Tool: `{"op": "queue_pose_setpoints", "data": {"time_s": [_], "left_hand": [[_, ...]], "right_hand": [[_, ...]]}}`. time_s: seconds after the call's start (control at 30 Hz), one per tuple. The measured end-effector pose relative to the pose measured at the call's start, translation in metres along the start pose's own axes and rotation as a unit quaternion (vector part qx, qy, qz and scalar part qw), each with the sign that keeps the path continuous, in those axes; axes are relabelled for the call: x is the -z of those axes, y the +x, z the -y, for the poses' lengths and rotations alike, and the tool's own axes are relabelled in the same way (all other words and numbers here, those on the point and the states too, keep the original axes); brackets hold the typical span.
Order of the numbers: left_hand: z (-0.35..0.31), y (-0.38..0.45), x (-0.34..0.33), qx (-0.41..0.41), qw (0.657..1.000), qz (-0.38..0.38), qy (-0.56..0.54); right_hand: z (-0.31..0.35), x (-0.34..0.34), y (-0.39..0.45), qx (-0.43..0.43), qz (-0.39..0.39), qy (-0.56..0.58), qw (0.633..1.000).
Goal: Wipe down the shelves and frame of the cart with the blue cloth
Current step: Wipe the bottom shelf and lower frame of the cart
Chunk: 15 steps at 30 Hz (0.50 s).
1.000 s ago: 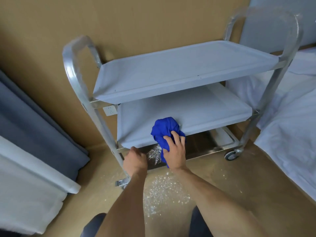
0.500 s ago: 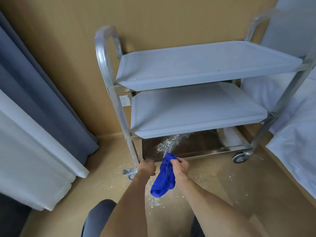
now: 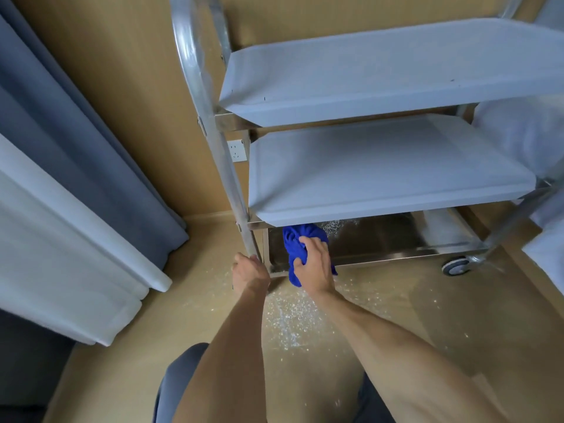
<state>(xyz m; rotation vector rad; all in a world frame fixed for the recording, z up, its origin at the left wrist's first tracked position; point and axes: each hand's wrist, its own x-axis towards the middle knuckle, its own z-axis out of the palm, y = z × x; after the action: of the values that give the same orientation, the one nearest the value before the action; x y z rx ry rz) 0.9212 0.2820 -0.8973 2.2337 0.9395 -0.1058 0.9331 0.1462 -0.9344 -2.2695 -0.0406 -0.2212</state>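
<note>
Your right hand (image 3: pixel 312 264) grips the bunched blue cloth (image 3: pixel 297 244) at the near left corner of the cart's bottom shelf (image 3: pixel 396 242), just under the middle shelf's (image 3: pixel 381 172) near edge. Your left hand (image 3: pixel 248 271) is curled round the foot of the near left frame post (image 3: pixel 227 166), just beside the right. White crumbs (image 3: pixel 293 312) speckle the floor (image 3: pixel 457 315) near you. A curtain (image 3: pixel 76 141) hangs left; white bedding (image 3: pixel 546 245) crowds the cart's right end.
</note>
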Motion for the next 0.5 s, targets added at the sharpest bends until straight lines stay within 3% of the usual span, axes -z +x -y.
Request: {"op": "queue_pose_setpoints", "data": {"time_s": [0.3, 0.5], "left_hand": [[0.013, 0.053, -0.029, -0.069, 0.997, -0.015, -0.012], [-0.002, 0.063, -0.046, -0.005, 0.999, -0.035, -0.027]], "right_hand": [[-0.013, -0.088, 0.015, 0.041, 0.114, -0.095, 0.988], [-0.034, -0.129, 0.041, 0.026, 0.199, -0.296, 0.934]]}}
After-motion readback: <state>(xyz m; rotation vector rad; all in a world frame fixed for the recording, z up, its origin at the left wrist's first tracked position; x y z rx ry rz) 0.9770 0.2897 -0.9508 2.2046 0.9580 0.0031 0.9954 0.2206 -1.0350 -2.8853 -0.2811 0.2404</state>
